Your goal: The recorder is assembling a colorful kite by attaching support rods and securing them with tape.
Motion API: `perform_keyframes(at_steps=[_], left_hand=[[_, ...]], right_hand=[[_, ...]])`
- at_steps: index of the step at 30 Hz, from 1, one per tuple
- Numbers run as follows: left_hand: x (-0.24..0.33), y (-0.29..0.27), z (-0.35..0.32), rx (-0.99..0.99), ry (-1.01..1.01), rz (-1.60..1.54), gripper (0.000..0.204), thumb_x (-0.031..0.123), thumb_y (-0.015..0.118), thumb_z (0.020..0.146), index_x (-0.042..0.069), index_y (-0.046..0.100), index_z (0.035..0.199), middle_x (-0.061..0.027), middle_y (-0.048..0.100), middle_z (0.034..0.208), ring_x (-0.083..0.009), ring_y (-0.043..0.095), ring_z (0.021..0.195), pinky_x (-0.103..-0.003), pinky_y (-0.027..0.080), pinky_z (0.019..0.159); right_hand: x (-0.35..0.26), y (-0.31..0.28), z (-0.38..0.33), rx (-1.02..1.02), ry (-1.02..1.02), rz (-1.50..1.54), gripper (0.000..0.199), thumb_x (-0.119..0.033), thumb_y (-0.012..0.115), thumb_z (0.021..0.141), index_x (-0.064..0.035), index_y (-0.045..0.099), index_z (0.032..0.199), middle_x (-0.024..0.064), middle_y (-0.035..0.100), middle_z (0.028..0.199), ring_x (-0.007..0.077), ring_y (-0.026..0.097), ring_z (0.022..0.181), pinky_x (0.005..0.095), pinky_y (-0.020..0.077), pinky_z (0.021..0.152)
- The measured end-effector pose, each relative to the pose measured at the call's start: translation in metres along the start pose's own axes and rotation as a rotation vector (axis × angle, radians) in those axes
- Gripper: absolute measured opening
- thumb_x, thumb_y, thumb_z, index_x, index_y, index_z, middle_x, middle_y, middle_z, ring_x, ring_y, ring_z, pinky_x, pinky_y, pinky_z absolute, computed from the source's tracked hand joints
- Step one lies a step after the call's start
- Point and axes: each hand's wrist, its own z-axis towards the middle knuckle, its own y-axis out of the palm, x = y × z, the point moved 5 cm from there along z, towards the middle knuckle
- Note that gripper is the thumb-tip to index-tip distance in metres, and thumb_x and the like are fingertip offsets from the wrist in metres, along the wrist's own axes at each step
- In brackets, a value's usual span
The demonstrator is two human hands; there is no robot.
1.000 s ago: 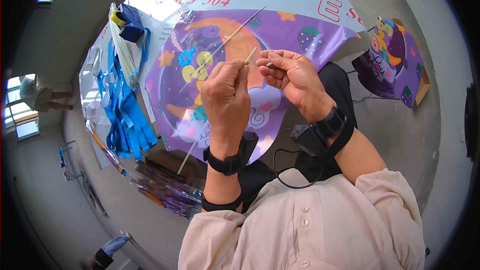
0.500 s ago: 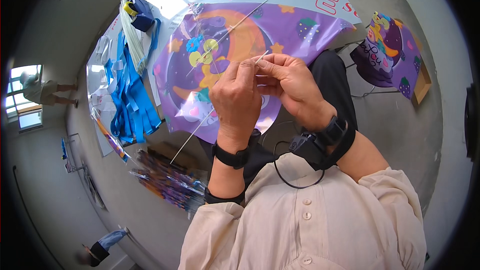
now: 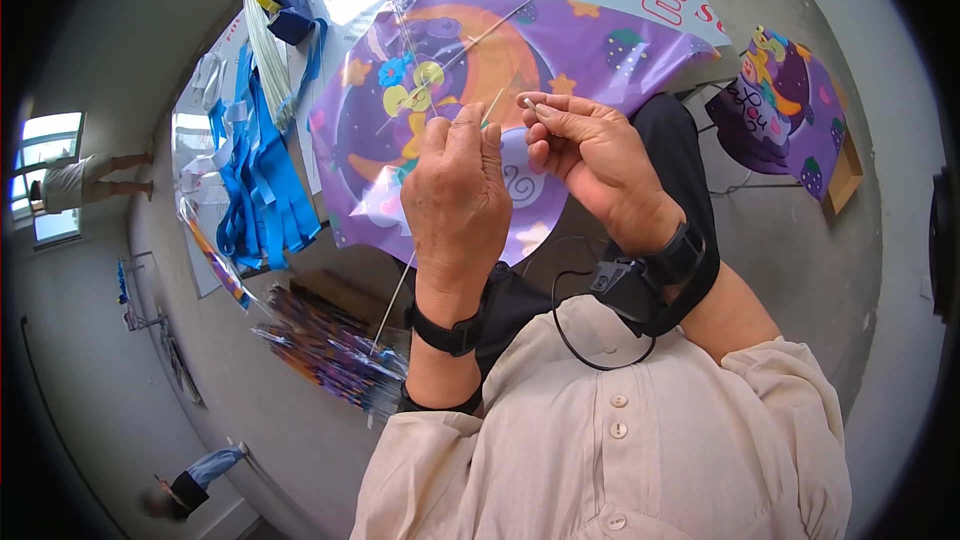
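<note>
Spreading beyond our fingertips lies the purple kite (image 3: 560, 60). Our left hand (image 3: 455, 195) closes its fingers around a thin rod (image 3: 400, 290), which runs out below the fist. Our right hand (image 3: 590, 155) pinches a small white tip (image 3: 528, 101) between thumb and forefinger.

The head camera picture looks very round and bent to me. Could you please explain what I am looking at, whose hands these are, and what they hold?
The camera is worn on a person's head and looks down, so its wide lens bends straight edges. The two hands coming from the lower edge belong to that person. The left hand grips a thin pale stick that runs down past the wrist. The right hand pinches a small white piece at its fingertips, close to the stick's upper end. Below the hands lies a purple kite with a cartoon print. Blue ribbons lie to its left, and a second purple kite lies to the right.
</note>
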Motion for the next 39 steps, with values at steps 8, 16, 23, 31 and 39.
perform_keyframes(at_steps=[8,16,23,31,39], left_hand=[[-0.003,0.01,-0.007,-0.099,-0.119,-0.003,0.008,0.006,0.052,0.086,0.002,0.057,0.09,-0.0147,0.059,0.074,-0.0325,0.059,0.067,-0.041,0.045,0.055],[-0.003,0.012,-0.005,0.034,-0.049,-0.123,0.001,0.003,0.055,0.084,0.002,0.056,0.083,-0.0138,0.058,0.071,-0.0317,0.058,0.063,-0.038,0.043,0.053],[-0.009,0.017,-0.002,0.085,-0.094,-0.34,0.002,0.001,0.056,0.083,0.0,0.057,0.083,-0.0147,0.059,0.073,-0.0314,0.056,0.062,-0.035,0.042,0.054],[-0.012,0.023,-0.005,0.043,-0.152,-0.395,0.002,-0.002,0.059,0.083,-0.002,0.059,0.085,-0.0037,0.057,0.066,-0.0059,0.05,0.057,-0.021,0.041,0.052],[-0.006,0.022,-0.005,0.043,-0.063,-0.254,0.002,0.0,0.06,0.081,-0.001,0.058,0.082,-0.0067,0.056,0.064,-0.0085,0.05,0.052,-0.024,0.04,0.049]], right_hand=[[0.008,-0.002,0.003,-0.026,0.103,0.18,0.014,-0.003,0.053,0.089,0.0079,0.055,0.096,0.0099,0.059,0.082,0.013,0.056,0.068,0.0222,0.0489,0.057],[0.006,-0.003,-0.001,0.046,0.015,0.069,0.01,-0.003,0.056,0.087,0.0042,0.057,0.093,0.0079,0.06,0.08,0.0111,0.055,0.065,0.0211,0.0467,0.055],[-0.001,0.006,-0.005,0.001,-0.217,-0.256,0.005,-0.002,0.06,0.083,-0.0007,0.063,0.085,0.0019,0.06,0.07,0.0061,0.053,0.06,0.0185,0.0435,0.054],[-0.003,0.008,-0.006,-0.034,-0.263,-0.322,0.005,-0.001,0.061,0.081,0.0,0.064,0.085,0.0016,0.06,0.069,0.0059,0.052,0.06,0.0191,0.0428,0.054],[0.012,0.001,-0.001,-0.1,-0.089,-0.001,0.009,-0.005,0.062,0.084,-0.0004,0.062,0.092,0.0025,0.062,0.079,0.0076,0.056,0.068,0.0199,0.0474,0.062]])
